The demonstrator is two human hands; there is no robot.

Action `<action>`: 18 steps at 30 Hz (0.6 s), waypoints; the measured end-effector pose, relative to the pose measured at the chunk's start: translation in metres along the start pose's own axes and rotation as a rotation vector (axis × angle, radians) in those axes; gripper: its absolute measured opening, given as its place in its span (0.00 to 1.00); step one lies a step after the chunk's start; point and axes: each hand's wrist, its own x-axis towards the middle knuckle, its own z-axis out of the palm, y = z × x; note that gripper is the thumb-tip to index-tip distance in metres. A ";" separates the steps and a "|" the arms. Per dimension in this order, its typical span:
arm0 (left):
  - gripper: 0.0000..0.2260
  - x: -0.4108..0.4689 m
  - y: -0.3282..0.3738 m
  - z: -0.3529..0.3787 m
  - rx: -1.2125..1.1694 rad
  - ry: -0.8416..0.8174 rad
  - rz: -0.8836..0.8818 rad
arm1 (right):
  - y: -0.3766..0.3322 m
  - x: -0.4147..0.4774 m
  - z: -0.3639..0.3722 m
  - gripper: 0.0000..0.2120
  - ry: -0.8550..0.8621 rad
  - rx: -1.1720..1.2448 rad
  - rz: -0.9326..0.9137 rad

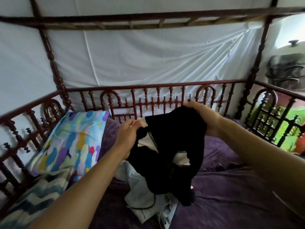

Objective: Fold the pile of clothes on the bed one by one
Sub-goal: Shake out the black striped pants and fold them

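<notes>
A black garment [171, 146] with pale inner pockets hangs in the air above the bed. My left hand [127, 134] pinches its upper left edge near a white pocket lining. At the upper right, my right hand [203, 119] grips the bunched top edge. The garment's lower end trails down onto a pale blue-grey piece of clothing [142, 194] lying crumpled on the purple bedsheet [231, 192]. A black cord lies across that pale piece.
A colourful patterned pillow [72, 142] lies at the left, with a blue-and-white zigzag blanket [33, 199] in front of it. A dark red wooden railing [148, 100] encloses the bed on three sides, backed by white cloth. Purple sheet shows at the right.
</notes>
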 end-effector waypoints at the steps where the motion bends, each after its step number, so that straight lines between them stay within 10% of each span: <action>1: 0.13 0.003 0.016 -0.004 0.068 -0.040 0.098 | -0.009 -0.005 -0.001 0.16 -0.069 -0.098 -0.039; 7: 0.32 -0.014 0.068 -0.017 0.987 -0.239 0.554 | -0.044 -0.015 -0.015 0.31 -0.025 -0.833 -0.289; 12: 0.14 -0.001 0.106 -0.027 0.620 0.080 0.477 | -0.034 0.002 -0.029 0.28 0.209 -1.336 -0.435; 18: 0.15 0.008 0.126 -0.089 0.759 0.507 0.272 | -0.042 0.023 -0.059 0.18 0.294 -1.168 -0.171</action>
